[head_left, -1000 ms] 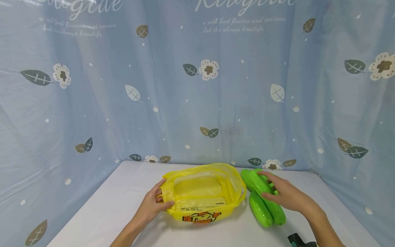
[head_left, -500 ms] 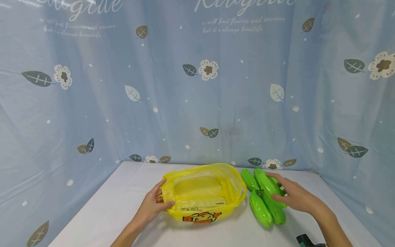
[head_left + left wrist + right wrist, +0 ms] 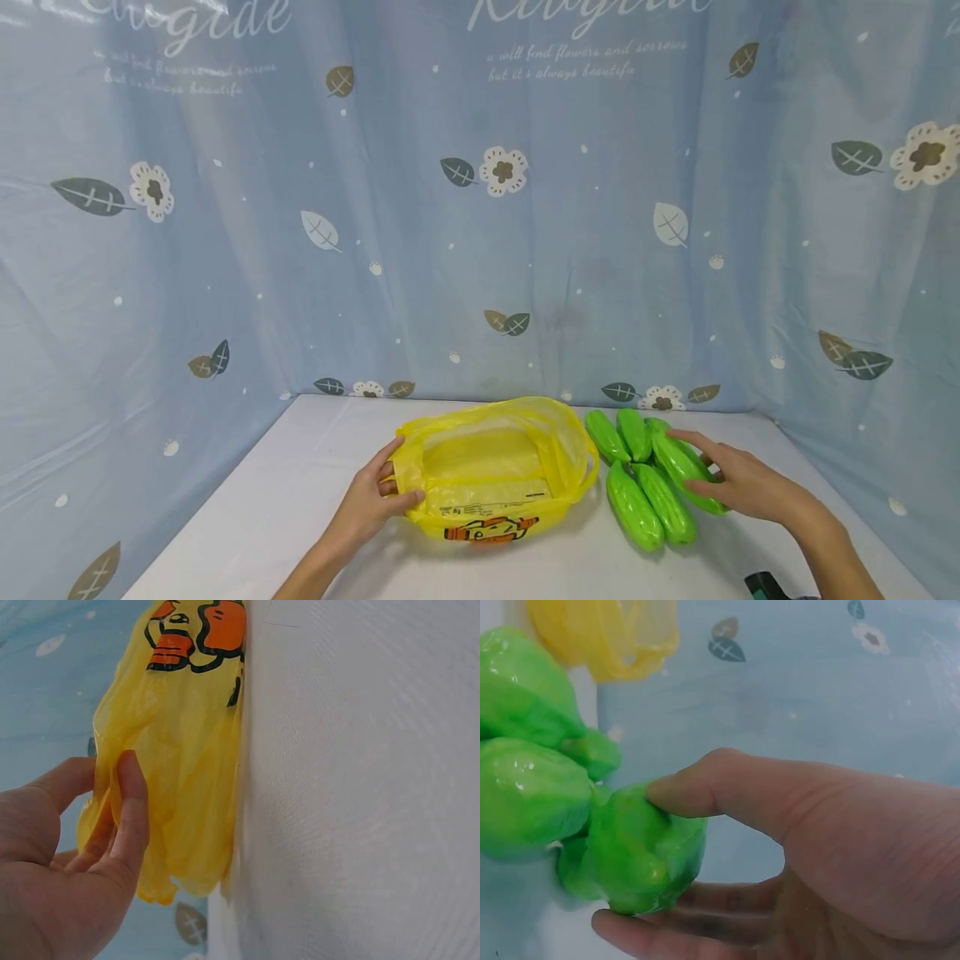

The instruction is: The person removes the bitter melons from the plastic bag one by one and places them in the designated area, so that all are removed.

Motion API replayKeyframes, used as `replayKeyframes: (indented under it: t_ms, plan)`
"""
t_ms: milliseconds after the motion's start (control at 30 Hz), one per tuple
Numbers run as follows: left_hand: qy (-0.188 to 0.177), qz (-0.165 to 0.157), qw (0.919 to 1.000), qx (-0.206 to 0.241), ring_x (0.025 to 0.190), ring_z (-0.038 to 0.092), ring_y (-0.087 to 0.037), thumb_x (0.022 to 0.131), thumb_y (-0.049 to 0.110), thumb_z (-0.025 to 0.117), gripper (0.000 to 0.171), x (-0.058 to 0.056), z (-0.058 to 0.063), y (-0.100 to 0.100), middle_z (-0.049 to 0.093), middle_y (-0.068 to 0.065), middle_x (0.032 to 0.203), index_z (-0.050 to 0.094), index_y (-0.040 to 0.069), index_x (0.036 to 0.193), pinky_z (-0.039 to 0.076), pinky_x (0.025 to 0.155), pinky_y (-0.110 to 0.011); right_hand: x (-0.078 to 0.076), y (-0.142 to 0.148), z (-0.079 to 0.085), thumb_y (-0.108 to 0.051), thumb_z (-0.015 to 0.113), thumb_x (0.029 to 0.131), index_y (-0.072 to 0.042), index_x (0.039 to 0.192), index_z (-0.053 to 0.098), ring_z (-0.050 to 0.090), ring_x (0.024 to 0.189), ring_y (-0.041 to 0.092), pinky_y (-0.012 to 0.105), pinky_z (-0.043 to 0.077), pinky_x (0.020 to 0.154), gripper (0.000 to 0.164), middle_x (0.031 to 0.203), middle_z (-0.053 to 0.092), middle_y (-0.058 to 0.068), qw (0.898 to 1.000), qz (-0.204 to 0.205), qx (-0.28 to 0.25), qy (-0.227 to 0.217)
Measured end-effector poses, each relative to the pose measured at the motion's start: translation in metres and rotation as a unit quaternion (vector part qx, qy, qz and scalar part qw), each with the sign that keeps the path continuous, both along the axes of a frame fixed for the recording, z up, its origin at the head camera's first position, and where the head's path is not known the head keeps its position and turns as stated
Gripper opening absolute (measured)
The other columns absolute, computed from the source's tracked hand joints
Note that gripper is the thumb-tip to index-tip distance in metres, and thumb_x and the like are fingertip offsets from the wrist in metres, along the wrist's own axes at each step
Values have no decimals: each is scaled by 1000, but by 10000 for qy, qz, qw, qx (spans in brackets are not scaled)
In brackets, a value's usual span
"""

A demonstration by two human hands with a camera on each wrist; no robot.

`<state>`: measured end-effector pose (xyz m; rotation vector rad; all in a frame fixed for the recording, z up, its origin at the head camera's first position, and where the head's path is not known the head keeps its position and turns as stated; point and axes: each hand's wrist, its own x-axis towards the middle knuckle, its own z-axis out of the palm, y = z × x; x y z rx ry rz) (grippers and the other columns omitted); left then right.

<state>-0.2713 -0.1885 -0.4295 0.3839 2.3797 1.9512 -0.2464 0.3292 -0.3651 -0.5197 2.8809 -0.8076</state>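
A yellow plastic bag [image 3: 491, 493] with a cartoon print lies on its side on the white table, mouth spread. My left hand [image 3: 363, 504] pinches its left edge between thumb and fingers; the left wrist view shows the thin plastic [image 3: 184, 787] there. To the right of the bag lie several glossy green cucumber-like vegetables [image 3: 633, 510], fanned out side by side. My right hand [image 3: 742, 482] grips the rightmost green vegetable [image 3: 678, 461], thumb on the near side, fingers on the far side. In the right wrist view its rounded end [image 3: 634, 862] faces the camera.
The white table [image 3: 300, 467] is bounded by a blue printed curtain [image 3: 570, 250] at the back and both sides. A dark object [image 3: 767, 585], partly cut off, shows at the bottom edge by the right forearm.
My right hand has moved rightward with a green vegetable, so the vegetables that lay bunched together are now spread apart. The left hand and the bag have stayed in place.
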Motion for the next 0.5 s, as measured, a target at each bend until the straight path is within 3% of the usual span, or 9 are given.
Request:
replayKeyframes:
  t_ms: [167,500]
  plan:
    - [-52,-41,10000,3,98,69,-25,83,9,77,94,0,0,-1,57,-29,129,20,7,156,61,68,-29,-3,6,-3,-25,67,93,-5,151,27,64,79,17,30,50,55,74,106,64,15,9987,16,-230,-448]
    - [-85,-35,10000,7,98,68,-25,83,10,77,93,-2,-1,-1,56,-29,131,20,8,156,61,68,-29,-1,11,-6,-20,67,92,-5,152,27,65,83,26,42,57,59,74,116,58,33,9905,-374,-478,-1238]
